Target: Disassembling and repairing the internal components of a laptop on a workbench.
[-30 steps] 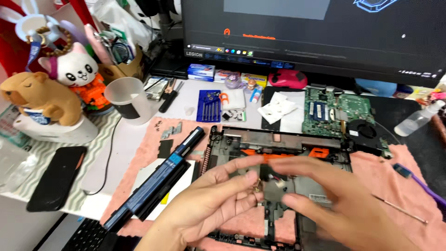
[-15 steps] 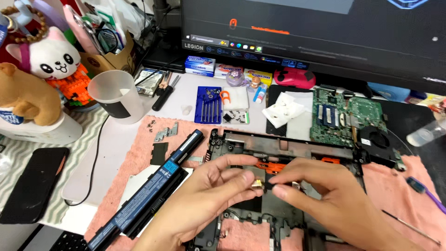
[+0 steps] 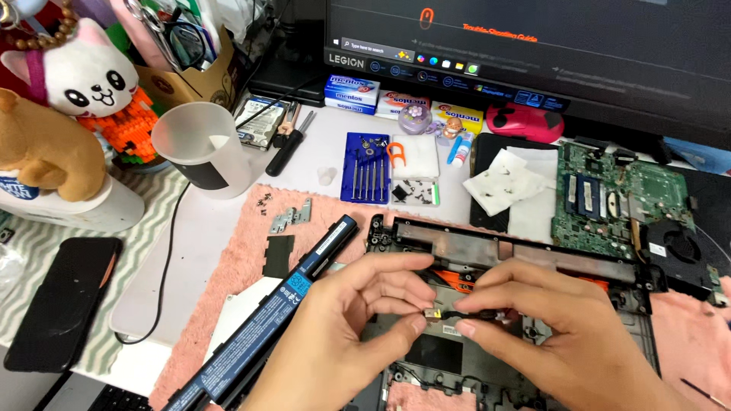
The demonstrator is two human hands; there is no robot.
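Your left hand (image 3: 358, 327) and right hand (image 3: 556, 335) each pinch the small connector cable (image 3: 457, 313) over the laptop base (image 3: 525, 266). Pull unevenly and its thin wires may tear.

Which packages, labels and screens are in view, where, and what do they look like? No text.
Monitor: back of desk, wide dark screen, row of coloured icons along its bottom.
Candy packs: under the monitor, stacked flat boxes, blue and white.
Battery label: on the long black battery left of the hands, blue patch with white print.
Phone: left edge, black slab, screen dark.
White bottle label: far left, blue patch.
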